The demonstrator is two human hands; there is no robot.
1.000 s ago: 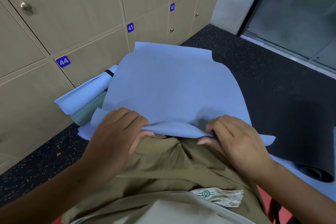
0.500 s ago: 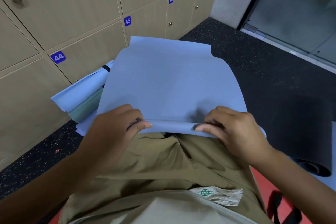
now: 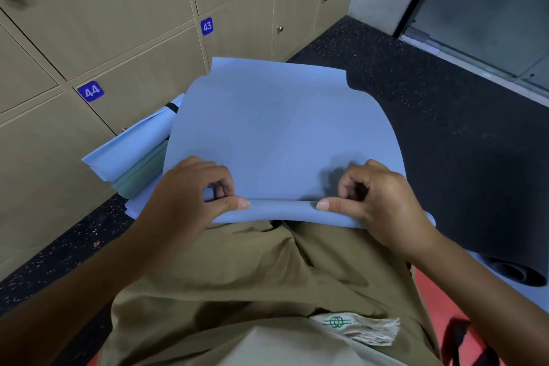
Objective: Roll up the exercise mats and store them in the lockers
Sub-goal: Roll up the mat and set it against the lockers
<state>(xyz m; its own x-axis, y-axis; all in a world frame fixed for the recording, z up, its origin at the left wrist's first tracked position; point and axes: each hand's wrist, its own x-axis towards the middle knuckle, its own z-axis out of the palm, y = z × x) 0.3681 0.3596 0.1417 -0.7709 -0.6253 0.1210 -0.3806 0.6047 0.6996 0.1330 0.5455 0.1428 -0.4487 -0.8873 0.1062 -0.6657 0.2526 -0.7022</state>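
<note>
Both hands work the near edge of the thin light-blue exercise mat (image 3: 279, 134), which lies spread on the dark speckled rubber floor (image 3: 445, 98) and runs away toward twelve o'clock, its far end stopping near the beige laminate lockers (image 3: 142, 47) with blue number plates. At about nine o'clock the left hand (image 3: 190, 199) curls its fingers over the first tight turn of the mat and lays its thumb along the front of the roll; at about three o'clock the right hand (image 3: 383, 205) grips the same turn in mirror fashion, thumb pointing inward. Set apart like this, near the two sides, they likely keep the roll even and stop it coning. The mat's near edge rests against the person's olive-green trousers (image 3: 267, 270), which brace the roll from behind. At ten o'clock a bundle of already folded or rolled pale blue and green mats (image 3: 133, 154) lies against the locker base, bound, it seems, by a black strap, though that part is small and hard to read. At four o'clock a black rolled mat (image 3: 511, 270) shows its open end. Rolling has only begun; most of the blue mat lies flat.
</note>
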